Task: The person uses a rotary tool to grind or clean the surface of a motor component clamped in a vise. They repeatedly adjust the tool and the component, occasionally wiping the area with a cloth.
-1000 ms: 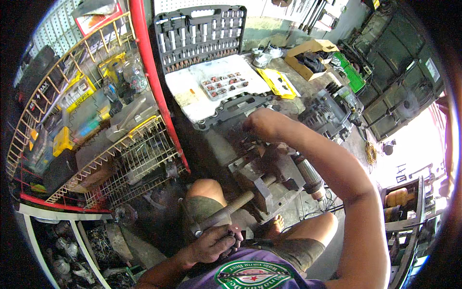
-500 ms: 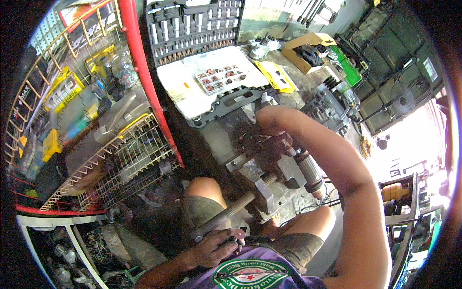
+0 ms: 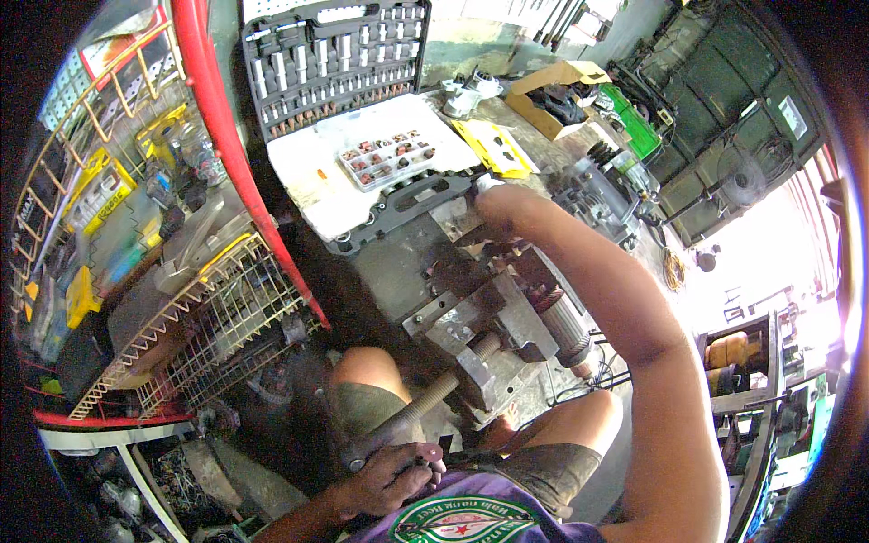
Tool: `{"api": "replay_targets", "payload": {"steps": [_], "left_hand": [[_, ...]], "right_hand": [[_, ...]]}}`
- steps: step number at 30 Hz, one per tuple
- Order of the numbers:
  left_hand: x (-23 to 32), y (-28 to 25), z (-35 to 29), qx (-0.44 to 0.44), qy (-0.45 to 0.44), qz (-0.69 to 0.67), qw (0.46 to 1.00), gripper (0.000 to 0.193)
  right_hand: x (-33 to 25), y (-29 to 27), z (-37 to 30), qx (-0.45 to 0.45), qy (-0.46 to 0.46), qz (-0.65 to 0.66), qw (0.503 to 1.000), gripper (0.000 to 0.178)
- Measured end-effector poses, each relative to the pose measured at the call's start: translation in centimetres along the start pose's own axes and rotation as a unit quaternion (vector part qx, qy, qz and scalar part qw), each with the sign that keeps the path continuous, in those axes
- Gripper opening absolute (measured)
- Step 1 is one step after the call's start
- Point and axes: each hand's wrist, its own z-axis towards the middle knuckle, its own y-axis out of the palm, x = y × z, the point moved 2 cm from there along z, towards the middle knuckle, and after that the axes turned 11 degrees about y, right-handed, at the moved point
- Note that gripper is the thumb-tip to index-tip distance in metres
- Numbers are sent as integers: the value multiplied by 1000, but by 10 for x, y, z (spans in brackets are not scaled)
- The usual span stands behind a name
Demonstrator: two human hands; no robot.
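Observation:
My left hand (image 3: 395, 478) is curled closed in front of my shirt, beside the outer end of the vise's threaded screw (image 3: 418, 404). Its thumb lies over the bent fingers, and what they hold, if anything, is hidden. My right arm stretches over the bench, with my right hand (image 3: 496, 215) dark and partly hidden behind the vise (image 3: 480, 312). It is nearest to the black handle edge of the tool case (image 3: 407, 204) and a small white piece (image 3: 487, 182). Its fingers do not show clearly. A ribbed metal cylinder (image 3: 568, 328) lies beside the vise, under my right forearm.
An open socket set (image 3: 335, 72) stands at the back, with a clear compartment box (image 3: 387, 161) of small parts before it. Yellow packets (image 3: 496, 149), a cardboard box (image 3: 554, 101) and a green tray (image 3: 634, 122) lie rightward. A red-framed wire rack (image 3: 244, 172) stands left.
The whole view has shifted slightly. My right hand has moved a little relative to the vise, toward the case handle. A round pinkish tip seen at my left fingers has turned out of sight.

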Motion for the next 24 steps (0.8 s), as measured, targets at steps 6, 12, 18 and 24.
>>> {"api": "replay_targets", "payload": {"steps": [6,12,18,24], "left_hand": [[0,0,0,3,-11,5,1000,34],[-3,-1,0,-1,2,24,1000,34],[0,1,-4,8,-16,-7,1000,30],[7,6,-9,78,-108,-77,988,14]], "right_hand": [[-10,3,-1,55,7,-37,998,37],[46,-23,22,93,11,33,995,29],[86,-20,32,84,84,-22,993,28],[50,-12,30,18,-24,35,999,39]]}}
